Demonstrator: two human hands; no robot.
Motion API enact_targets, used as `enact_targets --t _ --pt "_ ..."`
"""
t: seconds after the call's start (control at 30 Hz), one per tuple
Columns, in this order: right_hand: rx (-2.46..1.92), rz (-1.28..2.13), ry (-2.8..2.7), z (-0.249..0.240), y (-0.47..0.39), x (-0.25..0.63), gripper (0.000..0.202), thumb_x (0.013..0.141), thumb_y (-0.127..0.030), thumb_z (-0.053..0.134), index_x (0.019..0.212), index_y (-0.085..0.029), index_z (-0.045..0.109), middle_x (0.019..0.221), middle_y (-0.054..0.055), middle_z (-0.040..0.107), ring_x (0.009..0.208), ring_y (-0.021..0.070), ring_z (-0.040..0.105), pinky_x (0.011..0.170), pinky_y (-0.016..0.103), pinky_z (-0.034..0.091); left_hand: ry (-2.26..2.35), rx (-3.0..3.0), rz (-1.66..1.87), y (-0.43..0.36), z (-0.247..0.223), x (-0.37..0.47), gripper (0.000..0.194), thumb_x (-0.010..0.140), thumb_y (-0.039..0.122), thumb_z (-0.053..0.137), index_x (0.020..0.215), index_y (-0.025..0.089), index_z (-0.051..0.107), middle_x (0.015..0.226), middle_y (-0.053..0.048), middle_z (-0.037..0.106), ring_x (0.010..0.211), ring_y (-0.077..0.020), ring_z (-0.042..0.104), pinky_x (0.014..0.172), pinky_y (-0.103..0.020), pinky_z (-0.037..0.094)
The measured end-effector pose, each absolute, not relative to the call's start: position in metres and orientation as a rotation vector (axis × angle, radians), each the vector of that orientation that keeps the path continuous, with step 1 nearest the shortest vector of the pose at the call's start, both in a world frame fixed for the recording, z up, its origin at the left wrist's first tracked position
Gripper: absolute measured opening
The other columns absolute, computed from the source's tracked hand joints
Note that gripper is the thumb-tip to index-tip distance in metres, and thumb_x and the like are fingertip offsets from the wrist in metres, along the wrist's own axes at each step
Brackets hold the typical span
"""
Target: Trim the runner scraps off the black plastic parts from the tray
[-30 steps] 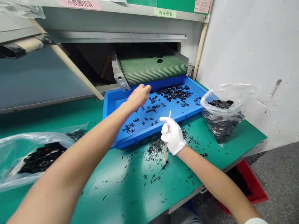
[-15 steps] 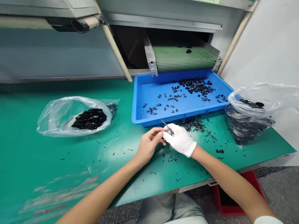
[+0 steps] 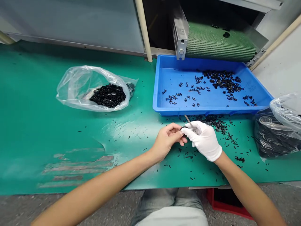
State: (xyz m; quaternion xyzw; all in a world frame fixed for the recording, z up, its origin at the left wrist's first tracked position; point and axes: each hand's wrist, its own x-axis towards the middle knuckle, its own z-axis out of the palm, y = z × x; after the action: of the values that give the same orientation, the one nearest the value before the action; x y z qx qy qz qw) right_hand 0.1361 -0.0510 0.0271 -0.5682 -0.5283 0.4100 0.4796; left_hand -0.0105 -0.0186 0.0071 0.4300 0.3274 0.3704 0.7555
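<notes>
My bare left hand (image 3: 169, 139) pinches a small black round part (image 3: 183, 127) between thumb and fingers. Close against it, my right hand (image 3: 204, 139) in a white glove is closed on a thin grey metal tool, perhaps a blade (image 3: 188, 120), whose end sticks up toward the tray. The gloved fingertips meet the black part, and the glove hides the tool's lower end. Below and behind both hands, short black scraps (image 3: 217, 125) lie scattered on the green tabletop (image 3: 131, 157).
Beyond my hands, a blue tray (image 3: 204, 110) holds black parts under the end of a green conveyor belt (image 3: 218, 50). An open plastic bag of black pieces (image 3: 109, 95) lies left; another filled bag (image 3: 277, 135) stands right. A red bin (image 3: 210, 201) is below the table edge.
The view has tilted down and swung left, so the tray and bags appear higher and further right. My hands stay together, and the black part's curved edge shows more clearly.
</notes>
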Motion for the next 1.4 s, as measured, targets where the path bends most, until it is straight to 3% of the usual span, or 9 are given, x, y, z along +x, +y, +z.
enact_targets --t 0.2,0.5,0.63,0.77,0.87,1.07,1.2,1.23,1.4 --pt "-1.421 0.796 -1.560 0.027 -0.055 0.138 0.016 0.084 -0.033 0.059 0.073 -0.022 0.062 0.064 0.001 0.061 0.056 0.0145 0.057 0.058 0.028 0.046 0.664 1.108 0.737 -0.031 0.005 -0.007 0.045 0.086 0.062 0.046 0.076 0.019 0.045 0.059 0.002 0.051 0.050 -0.0113 0.053 0.047 -0.025 0.041" --pt "-1.565 0.478 -1.861 0.022 -0.049 0.134 0.028 0.089 -0.033 0.042 0.065 -0.023 0.050 0.063 0.004 0.055 0.060 0.0168 0.051 0.064 0.029 0.041 0.779 1.234 0.854 -0.046 -0.014 0.003 0.046 0.088 0.064 0.038 0.069 0.023 0.030 0.058 0.006 0.024 0.043 -0.0089 0.028 0.040 -0.026 0.025" --pt "-1.648 0.565 -1.626 0.022 -0.047 0.133 0.032 0.090 -0.040 0.042 0.064 -0.023 0.044 0.056 0.000 0.046 0.050 0.0144 0.047 0.054 0.027 0.038 0.782 1.267 0.872 -0.042 -0.013 0.006 0.046 0.088 0.064 0.039 0.068 0.023 0.029 0.053 0.007 0.026 0.041 -0.0081 0.029 0.039 -0.024 0.026" --pt "-1.667 0.847 -1.395 0.028 -0.041 0.148 0.039 0.092 -0.051 0.041 0.065 -0.023 0.044 0.050 -0.005 0.039 0.036 0.0102 0.041 0.042 0.025 0.032 0.801 1.270 0.850 -0.031 -0.003 -0.001 0.045 0.087 0.060 0.045 0.068 0.020 0.040 0.052 0.002 0.053 0.045 -0.0107 0.052 0.047 -0.025 0.042" --pt "-1.743 0.720 -1.619 0.034 -0.037 0.164 0.033 0.089 -0.043 0.048 0.064 -0.022 0.045 0.050 -0.005 0.043 0.042 0.0107 0.044 0.049 0.025 0.033 0.801 1.189 0.916 -0.023 0.012 -0.011 0.043 0.080 0.056 0.058 0.067 0.017 0.050 0.070 -0.007 0.066 0.054 -0.0145 0.061 0.050 -0.028 0.049" --pt "-1.864 0.548 -2.142 0.044 -0.035 0.177 0.020 0.083 -0.019 0.051 0.064 -0.019 0.057 0.076 0.005 0.059 0.065 0.0148 0.052 0.059 0.027 0.031 0.826 1.220 1.055 0.017 0.073 -0.004 0.035 0.074 0.033 0.064 0.062 0.019 0.034 0.062 0.000 0.056 0.045 -0.0071 0.049 0.038 -0.019 0.034" --pt "-1.929 0.517 -1.903 0.049 -0.036 0.176 0.026 0.085 -0.024 0.047 0.060 -0.020 0.050 0.060 0.000 0.051 0.054 0.0126 0.042 0.055 0.026 0.027 0.793 1.495 0.952 0.090 0.094 0.045 0.009 0.085 0.022 0.047 0.080 0.021 0.040 0.055 0.006 0.043 0.042 -0.0068 0.043 0.040 -0.018 0.032" --pt "-1.891 0.481 -1.796 0.049 -0.036 0.174 0.029 0.087 -0.025 0.046 0.058 -0.020 0.046 0.054 -0.002 0.046 0.052 0.0120 0.039 0.055 0.026 0.026 0.794 1.600 0.890 0.112 0.093 0.062 0.002 0.085 0.019 0.043 0.085 0.020 0.045 0.057 0.004 0.045 0.045 -0.0081 0.046 0.041 -0.019 0.035" --pt "-1.646 0.225 -1.351 0.042 -0.030 0.170 0.039 0.092 -0.033 0.041 0.056 -0.021 0.030 0.049 -0.006 0.033 0.048 0.0097 0.030 0.054 0.026 0.024 0.936 2.502 0.360 0.193 0.066 0.155 0.030 0.083 0.012 0.039 0.098 0.014 0.064 0.093 -0.010 0.068 0.086 -0.0199 0.064 0.074 -0.029 0.049"
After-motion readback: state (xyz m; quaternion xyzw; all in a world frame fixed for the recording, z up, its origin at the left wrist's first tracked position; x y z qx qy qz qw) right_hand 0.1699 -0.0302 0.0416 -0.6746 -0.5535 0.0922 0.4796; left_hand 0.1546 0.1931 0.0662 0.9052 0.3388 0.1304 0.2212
